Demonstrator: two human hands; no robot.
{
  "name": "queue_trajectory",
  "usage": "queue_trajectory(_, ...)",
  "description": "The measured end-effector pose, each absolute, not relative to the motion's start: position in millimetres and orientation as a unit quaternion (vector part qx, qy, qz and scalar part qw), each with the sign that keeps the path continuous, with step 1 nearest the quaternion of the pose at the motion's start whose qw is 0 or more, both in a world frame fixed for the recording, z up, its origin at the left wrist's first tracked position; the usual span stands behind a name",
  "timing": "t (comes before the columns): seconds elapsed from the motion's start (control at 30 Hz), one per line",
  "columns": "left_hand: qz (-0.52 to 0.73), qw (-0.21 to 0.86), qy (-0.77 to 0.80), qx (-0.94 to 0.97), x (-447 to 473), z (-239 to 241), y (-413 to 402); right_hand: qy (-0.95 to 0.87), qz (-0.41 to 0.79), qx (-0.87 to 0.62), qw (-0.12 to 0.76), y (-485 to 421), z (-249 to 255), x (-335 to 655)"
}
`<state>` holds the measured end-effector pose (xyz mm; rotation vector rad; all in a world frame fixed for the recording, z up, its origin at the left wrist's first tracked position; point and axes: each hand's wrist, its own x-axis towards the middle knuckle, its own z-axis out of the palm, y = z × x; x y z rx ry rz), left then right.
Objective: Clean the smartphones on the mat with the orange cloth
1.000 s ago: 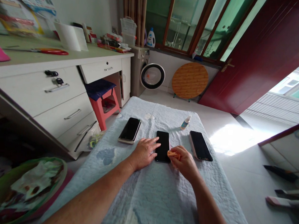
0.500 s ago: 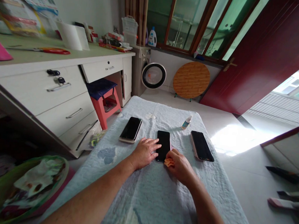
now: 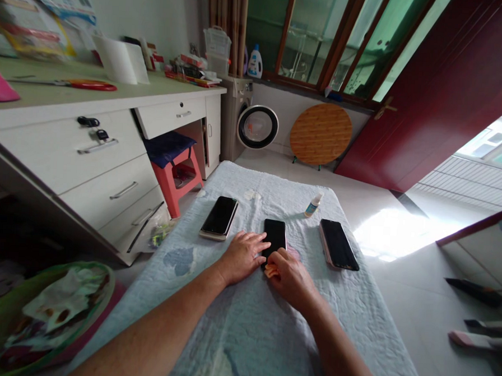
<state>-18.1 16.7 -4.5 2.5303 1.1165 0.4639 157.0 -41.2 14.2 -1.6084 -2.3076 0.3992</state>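
Note:
A black smartphone (image 3: 275, 232) lies face up on the pale blue cloth (image 3: 251, 179) that covers the table. My left hand (image 3: 244, 256) rests flat with its fingers outstretched, their tips on the phone's left edge. Closed around an orange cloth (image 3: 272, 270), my right hand (image 3: 287, 271) presses at the phone's lower end and hides part of it. Off to the left lies a second phone, dark-screened (image 3: 221, 214), on top of a pale flat thing. A third phone (image 3: 339, 244) lies at the right, also on something flat.
A small spray bottle (image 3: 313, 205) stands near the table's far right edge. Left of the table are a desk with drawers (image 3: 100, 169), a red stool (image 3: 178, 178) and a green basin (image 3: 111, 281) holding crumpled stuff. A washing machine (image 3: 239, 97) has its door open.
My right hand has moved left with the orange cloth, from the phone's lower right corner across its lower end. My left hand and the phones have stayed put.

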Motion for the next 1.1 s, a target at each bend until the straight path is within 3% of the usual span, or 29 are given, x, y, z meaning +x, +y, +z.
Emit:
queue_trajectory(0.37,0.174,0.159,0.393,0.889,-17.7,-9.2,17.4,-0.767,0.21,-0.58,0.177,-44.3,26.0,194.8)
queue_trajectory(0.6,0.182,0.152,0.387,0.891,-18.1,-9.5,17.1,-0.721,0.202,-0.614,0.251,-41.1,21.0,197.5)
queue_trajectory(0.83,0.184,0.154,0.388,0.89,-18.0,-9.2,17.6,-0.549,0.445,-0.643,0.296,-44.0,23.5,202.5)
queue_trajectory(1.1,0.191,0.145,0.394,0.887,-16.9,-9.6,17.0,-0.499,0.442,-0.659,0.348,-37.7,11.9,200.0)
